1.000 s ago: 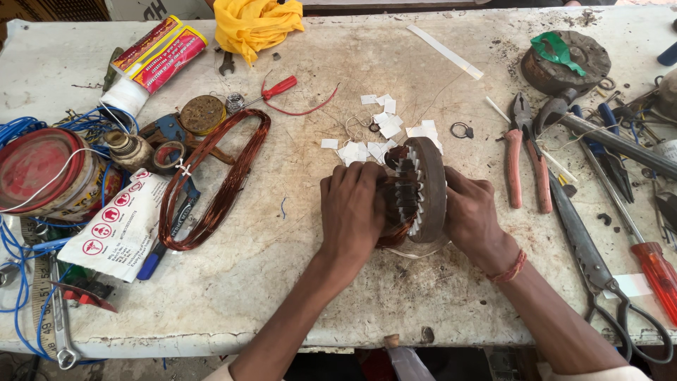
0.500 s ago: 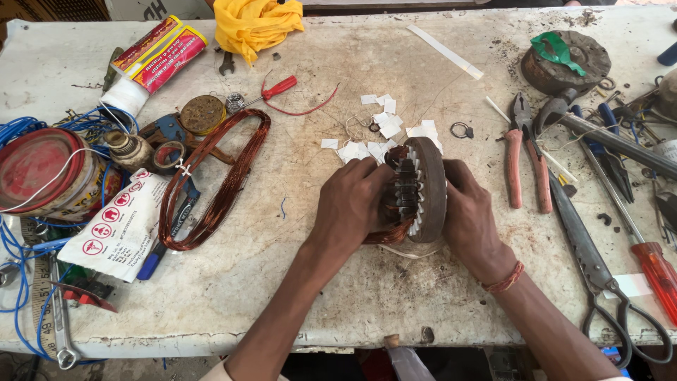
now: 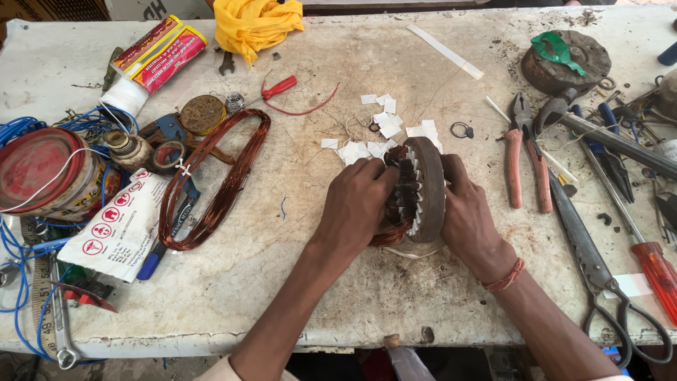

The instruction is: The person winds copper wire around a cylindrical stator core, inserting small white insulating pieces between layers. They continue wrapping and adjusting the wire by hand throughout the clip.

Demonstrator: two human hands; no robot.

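Note:
A round metal motor stator point(image 3: 425, 189) stands on edge at the middle of the worn workbench point(image 3: 296, 282). White paper slips line its slots, and copper wire point(image 3: 392, 233) sits inside it at the lower left. My left hand point(image 3: 356, 204) presses against its open left face, fingers on the copper winding. My right hand point(image 3: 469, 215) grips the stator's outer rim from the right side. Small white paper pieces point(image 3: 384, 127) lie scattered just behind the stator.
A loose copper wire coil point(image 3: 218, 176) lies to the left. Pliers point(image 3: 525, 152), scissors point(image 3: 599, 282) and a red-handled screwdriver point(image 3: 659, 271) lie on the right. A yellow cloth point(image 3: 257, 25) is at the back, a red tin point(image 3: 42, 169) with blue wire at far left.
My hands shifted slightly on the stator and turned it a little; its place on the bench stays the same.

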